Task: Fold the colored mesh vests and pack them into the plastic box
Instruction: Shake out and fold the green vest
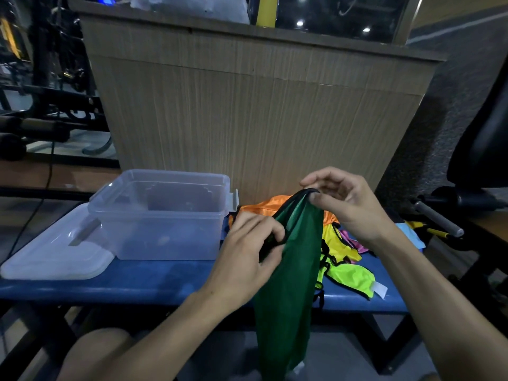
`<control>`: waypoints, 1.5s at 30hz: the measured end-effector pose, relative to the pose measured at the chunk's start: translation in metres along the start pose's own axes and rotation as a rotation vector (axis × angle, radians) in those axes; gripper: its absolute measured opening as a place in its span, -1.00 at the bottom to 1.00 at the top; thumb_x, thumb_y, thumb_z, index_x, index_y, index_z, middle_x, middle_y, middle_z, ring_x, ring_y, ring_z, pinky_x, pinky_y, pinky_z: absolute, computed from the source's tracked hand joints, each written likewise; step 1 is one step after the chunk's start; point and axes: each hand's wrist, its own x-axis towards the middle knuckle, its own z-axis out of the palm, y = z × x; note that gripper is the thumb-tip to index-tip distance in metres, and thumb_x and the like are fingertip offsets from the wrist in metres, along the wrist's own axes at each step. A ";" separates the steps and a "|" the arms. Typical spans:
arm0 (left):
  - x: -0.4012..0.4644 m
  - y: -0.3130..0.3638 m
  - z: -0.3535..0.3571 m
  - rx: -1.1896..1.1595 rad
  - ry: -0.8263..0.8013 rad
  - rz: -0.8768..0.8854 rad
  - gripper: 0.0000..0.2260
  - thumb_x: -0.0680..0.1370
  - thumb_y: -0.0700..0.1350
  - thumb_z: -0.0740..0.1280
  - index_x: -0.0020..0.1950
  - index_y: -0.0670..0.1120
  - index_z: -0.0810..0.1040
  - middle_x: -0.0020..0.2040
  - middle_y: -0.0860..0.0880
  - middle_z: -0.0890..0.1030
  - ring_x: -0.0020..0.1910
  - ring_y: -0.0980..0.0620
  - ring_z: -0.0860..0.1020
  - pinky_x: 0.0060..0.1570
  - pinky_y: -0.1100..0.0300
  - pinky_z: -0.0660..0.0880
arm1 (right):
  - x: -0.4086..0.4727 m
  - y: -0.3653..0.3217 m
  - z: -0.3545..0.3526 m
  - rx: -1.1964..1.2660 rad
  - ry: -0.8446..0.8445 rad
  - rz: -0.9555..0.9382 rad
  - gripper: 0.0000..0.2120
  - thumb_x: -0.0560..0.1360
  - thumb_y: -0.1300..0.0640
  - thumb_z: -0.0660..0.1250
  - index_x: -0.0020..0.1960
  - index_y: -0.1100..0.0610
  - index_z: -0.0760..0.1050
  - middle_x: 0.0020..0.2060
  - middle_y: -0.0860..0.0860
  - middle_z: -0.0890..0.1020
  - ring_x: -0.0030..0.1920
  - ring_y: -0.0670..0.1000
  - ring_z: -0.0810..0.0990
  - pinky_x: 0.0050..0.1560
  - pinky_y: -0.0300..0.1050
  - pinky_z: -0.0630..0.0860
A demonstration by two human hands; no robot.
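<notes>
With the green vest hanging unfolded over the tabletop edge, right hand fingers pinching its top hem and left hand fingers clamping its side, folding is beginning; next, likely halve it, then load the empty plastic box.

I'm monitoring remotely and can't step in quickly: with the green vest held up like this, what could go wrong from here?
1. The green vest hangs past the blue bench edge toward the floor; pinched only at its top by the right hand and at one edge by the left hand, it may slip or drag.
2. The unfolded pile lies near the bench's front edge and could get pulled off.
3. The plastic box looks empty and light; a bump could shift it.
</notes>
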 end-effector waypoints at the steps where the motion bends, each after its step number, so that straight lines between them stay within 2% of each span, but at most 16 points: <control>1: -0.002 -0.001 0.000 -0.024 -0.025 -0.026 -0.85 0.52 -0.12 0.41 -0.04 0.05 0.45 -0.04 0.29 0.44 0.07 0.12 0.43 0.07 0.17 0.43 | 0.000 0.000 0.000 0.002 0.012 -0.001 -0.78 0.54 0.46 0.35 0.06 0.20 0.62 -0.12 0.06 0.67 -0.07 -0.05 0.63 0.00 -0.23 0.53; 5: -0.004 -0.009 -0.008 0.019 -0.076 -0.049 -0.86 0.57 0.05 0.33 0.12 0.16 0.46 0.06 0.39 0.41 0.12 0.13 0.43 0.15 0.14 0.42 | -0.002 0.004 -0.007 -0.002 0.071 0.026 -0.78 0.54 0.48 0.34 0.04 0.22 0.61 -0.17 0.00 0.66 -0.16 -0.15 0.61 -0.16 -0.38 0.47; 7: 0.004 -0.016 -0.020 0.015 -0.026 -0.145 -0.78 0.57 0.04 0.33 0.20 0.19 0.44 0.02 0.28 0.43 0.10 0.11 0.45 0.15 0.16 0.40 | -0.005 0.009 -0.009 0.008 0.105 0.051 -0.76 0.53 0.50 0.33 0.00 0.20 0.61 -0.21 -0.07 0.66 -0.21 -0.19 0.58 -0.22 -0.41 0.42; 9: 0.014 -0.028 -0.033 0.021 -0.014 -0.223 -0.81 0.59 -0.02 0.34 0.20 0.14 0.47 -0.09 0.19 0.49 0.08 0.09 0.46 0.15 0.10 0.42 | -0.011 0.017 -0.011 0.023 0.136 0.064 -0.73 0.52 0.51 0.33 -0.05 0.16 0.61 -0.22 -0.08 0.65 -0.20 -0.16 0.58 -0.16 -0.35 0.45; 11: 0.024 -0.038 -0.045 0.069 -0.131 -0.241 -0.91 0.61 -0.06 0.38 0.09 0.10 0.56 -0.17 0.18 0.55 0.06 0.08 0.46 0.13 0.02 0.45 | -0.015 0.023 -0.009 0.050 0.159 0.054 -0.68 0.51 0.53 0.32 -0.07 0.12 0.61 -0.20 -0.06 0.66 -0.15 -0.11 0.59 -0.10 -0.29 0.48; 15: 0.029 -0.040 -0.059 0.116 -0.344 -0.212 -0.97 0.61 -0.02 0.40 0.00 0.13 0.59 -0.19 0.22 0.58 0.04 0.19 0.46 0.16 0.03 0.37 | -0.017 0.029 -0.002 0.065 0.222 0.046 -0.69 0.51 0.52 0.33 -0.07 0.12 0.62 -0.17 -0.05 0.67 -0.09 -0.07 0.60 -0.03 -0.24 0.50; 18: 0.035 -0.039 -0.067 0.194 -0.332 -0.127 -0.98 0.61 -0.01 0.39 0.01 0.10 0.61 -0.15 0.22 0.56 0.07 0.23 0.41 0.19 0.07 0.27 | -0.014 0.035 -0.001 0.084 0.293 0.083 -0.73 0.51 0.50 0.33 -0.06 0.15 0.61 -0.16 -0.03 0.67 -0.10 -0.08 0.60 -0.04 -0.29 0.50; 21: 0.049 -0.022 -0.079 0.159 -0.303 -0.015 -0.94 0.59 0.01 0.41 0.03 0.11 0.66 -0.16 0.25 0.54 0.10 0.21 0.40 0.17 0.20 0.32 | -0.014 0.046 0.005 0.081 0.306 0.135 -0.73 0.52 0.49 0.32 -0.06 0.14 0.61 -0.18 -0.01 0.67 -0.14 -0.12 0.60 -0.06 -0.30 0.49; 23: 0.060 -0.008 -0.085 0.048 -0.427 -0.002 -0.91 0.58 0.08 0.39 0.04 0.15 0.66 -0.14 0.22 0.57 0.11 0.17 0.45 0.11 0.31 0.34 | -0.015 0.053 0.007 0.108 0.274 0.185 -0.73 0.51 0.49 0.32 -0.05 0.14 0.62 -0.19 0.04 0.66 -0.16 -0.08 0.58 -0.06 -0.22 0.48; 25: 0.070 -0.005 -0.088 0.141 -0.596 0.061 -0.88 0.59 0.12 0.37 0.05 0.15 0.66 -0.12 0.23 0.61 0.08 0.16 0.46 0.09 0.26 0.33 | -0.014 0.053 0.003 0.192 0.291 0.206 -0.74 0.48 0.45 0.35 -0.08 0.11 0.64 -0.23 0.05 0.63 -0.18 -0.04 0.54 -0.08 -0.15 0.44; 28: 0.083 -0.014 -0.102 0.435 -0.531 0.170 -0.87 0.62 0.13 0.31 0.04 0.13 0.62 -0.14 0.25 0.56 0.02 0.07 0.42 0.01 0.08 0.33 | -0.012 0.047 -0.006 0.356 0.274 0.204 -0.71 0.48 0.45 0.35 -0.15 0.06 0.63 -0.29 0.01 0.55 -0.24 -0.05 0.48 -0.14 -0.18 0.41; 30: 0.089 -0.010 -0.109 0.318 -0.553 0.167 -0.89 0.62 0.12 0.27 -0.01 0.16 0.56 -0.16 0.25 0.53 -0.02 0.09 0.40 -0.02 0.16 0.36 | -0.012 0.042 -0.008 0.423 0.185 0.212 -0.66 0.52 0.50 0.27 -0.13 0.09 0.62 -0.29 0.02 0.55 -0.26 -0.05 0.50 -0.19 -0.23 0.47; 32: 0.093 -0.002 -0.112 0.192 -0.640 0.153 -0.86 0.63 0.11 0.25 -0.01 0.13 0.57 -0.13 0.21 0.56 -0.02 0.13 0.45 -0.04 0.25 0.38 | -0.011 0.039 -0.012 0.435 0.157 0.220 -0.72 0.48 0.46 0.33 -0.11 0.09 0.63 -0.27 0.04 0.54 -0.25 -0.05 0.50 -0.19 -0.24 0.47; 37: 0.107 -0.006 -0.118 0.383 -0.559 0.142 -0.79 0.67 0.07 0.21 0.01 0.07 0.61 -0.15 0.21 0.54 -0.05 0.22 0.42 -0.05 0.18 0.34 | -0.012 0.027 -0.024 0.434 0.164 0.199 -0.73 0.47 0.45 0.35 -0.13 0.09 0.61 -0.28 0.04 0.47 -0.27 -0.06 0.46 -0.23 -0.27 0.46; 41: 0.109 -0.004 -0.109 0.356 -0.557 0.135 -0.78 0.70 0.00 0.22 0.09 0.00 0.65 -0.09 0.18 0.62 -0.08 0.14 0.45 -0.06 0.19 0.32 | -0.010 0.016 -0.028 0.417 0.206 0.182 -0.75 0.49 0.45 0.34 -0.11 0.11 0.58 -0.30 0.00 0.49 -0.25 -0.08 0.45 -0.17 -0.23 0.41; 45: 0.106 -0.001 -0.104 0.295 -0.487 0.124 -0.78 0.69 -0.07 0.25 0.21 0.03 0.67 -0.08 0.25 0.62 -0.05 0.12 0.49 -0.06 0.21 0.42 | -0.011 0.004 -0.034 0.218 0.298 0.194 -0.76 0.50 0.47 0.35 -0.07 0.14 0.56 -0.36 -0.05 0.59 -0.33 -0.10 0.53 -0.29 -0.28 0.46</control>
